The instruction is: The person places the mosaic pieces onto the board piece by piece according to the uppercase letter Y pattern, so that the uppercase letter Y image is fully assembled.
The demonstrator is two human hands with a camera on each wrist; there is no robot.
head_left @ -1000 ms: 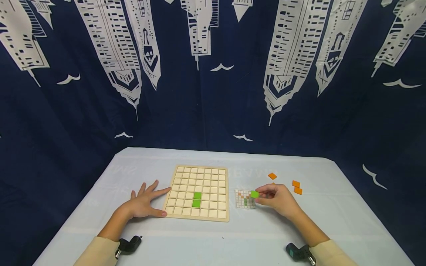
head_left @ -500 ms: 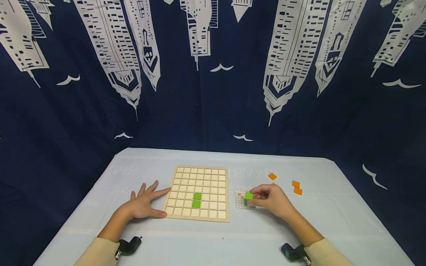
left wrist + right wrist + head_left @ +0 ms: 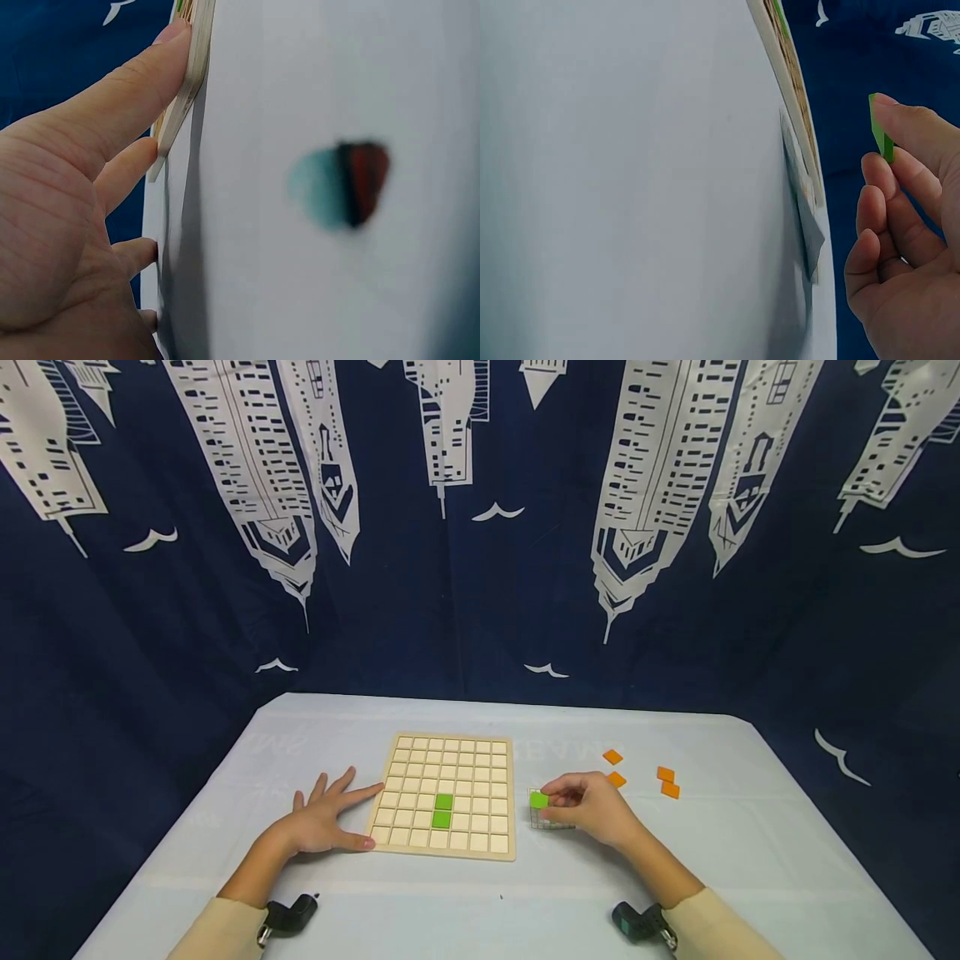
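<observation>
My right hand pinches a green square tile between thumb and fingertips, held up over the small printed grid card. In the right wrist view the tile is seen nearly edge-on, raised off the table. My left hand lies with fingers spread, its thumb and a fingertip touching the left edge of the wooden grid board. Two green tiles sit one behind the other in neighbouring squares of that board. The card is partly covered by the right hand and the tile.
Several orange tiles lie to the right: one at the back, one just behind the right hand, and a touching pair farther right. All rests on a white-covered table before a dark blue patterned curtain.
My right hand has moved left with the green tile, from the card's right edge to its left side, uncovering more of an orange tile behind it. The left hand stays on the board.
</observation>
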